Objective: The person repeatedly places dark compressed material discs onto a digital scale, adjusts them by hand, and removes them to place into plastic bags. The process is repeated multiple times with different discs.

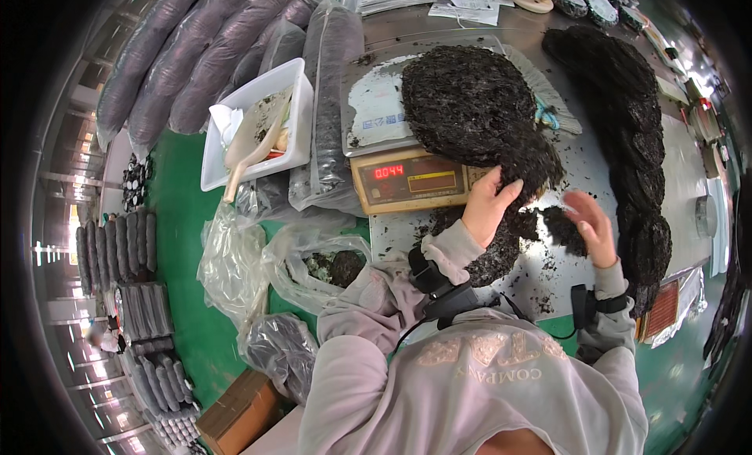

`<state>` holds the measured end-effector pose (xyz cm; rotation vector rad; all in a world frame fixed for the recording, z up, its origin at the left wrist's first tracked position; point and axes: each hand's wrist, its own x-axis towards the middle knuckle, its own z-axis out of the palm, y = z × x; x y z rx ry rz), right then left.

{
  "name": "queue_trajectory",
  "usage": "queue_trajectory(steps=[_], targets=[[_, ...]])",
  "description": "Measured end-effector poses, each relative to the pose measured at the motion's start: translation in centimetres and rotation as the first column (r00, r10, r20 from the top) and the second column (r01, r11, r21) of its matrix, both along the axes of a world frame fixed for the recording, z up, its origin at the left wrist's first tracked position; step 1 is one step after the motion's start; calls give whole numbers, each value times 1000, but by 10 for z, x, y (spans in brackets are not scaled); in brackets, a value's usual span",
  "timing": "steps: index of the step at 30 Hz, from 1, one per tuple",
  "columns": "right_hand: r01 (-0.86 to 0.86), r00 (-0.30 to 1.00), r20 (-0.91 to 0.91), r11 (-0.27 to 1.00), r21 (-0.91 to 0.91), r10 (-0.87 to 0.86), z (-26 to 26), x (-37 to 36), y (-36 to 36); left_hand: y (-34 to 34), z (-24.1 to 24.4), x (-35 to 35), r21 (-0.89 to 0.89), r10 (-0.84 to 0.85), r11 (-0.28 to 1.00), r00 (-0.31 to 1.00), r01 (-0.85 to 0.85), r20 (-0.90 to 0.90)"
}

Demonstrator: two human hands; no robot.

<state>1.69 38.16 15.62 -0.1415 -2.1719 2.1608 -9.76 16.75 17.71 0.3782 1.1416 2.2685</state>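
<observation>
My left hand (490,202) grips a ragged clump of dark dried seaweed (537,158), thumb on top, at the front edge of a digital scale. Touching that clump, a large round cake of dried seaweed (470,99) lies on the weighing pan (352,132). Red digits are lit on the scale's front panel (405,182). To the right, my slightly blurred right hand (593,229) has its fingers apart and holds nothing. Beside it is a loose seaweed scrap (564,227). Under my left forearm another dark cake (493,261) is partly hidden.
A long row of overlapping seaweed cakes (634,138) lines the right side. Behind the scale's right edge lies a brush (558,117). On the left stand a white bin (302,102) with a scoop (252,135) and long filled plastic bags (205,61). Below sits an opened clear bag (282,267).
</observation>
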Motion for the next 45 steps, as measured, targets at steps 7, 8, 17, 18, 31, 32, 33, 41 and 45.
queue_trajectory(steps=[7,8,17,18,31,32,33,41,45], targets=[[-96,974,183,978,-186,131,19,-24,-63,10,18,3,59,153,986,986,-157,71],[-69,972,213,988,-135,97,18,-24,-54,5,29,-5,-4,251,968,965,-252,-80],[163,986,-79,915,368,-144,-8,-37,-19,3,46,-104,-273,-457,453,41,-849,-888],[172,984,-95,935,311,-150,-7,-41,-21,3,39,-98,-305,-472,448,68,-840,-879],[318,931,-37,855,-410,-364,20,-162,-47,-52,3,-172,-523,95,630,725,-575,-682],[385,903,-18,829,-405,-428,20,-161,-45,-43,1,-163,-496,100,651,713,-574,-694],[451,872,3,801,-393,-490,25,-159,-45,-35,1,-153,-470,108,672,703,-572,-703],[476,829,-18,721,-504,-560,14,-100,3,8,11,-102,-344,107,884,854,-316,-510],[578,740,39,606,-546,-672,-1,-42,56,32,15,-73,-303,53,895,753,-327,-656]])
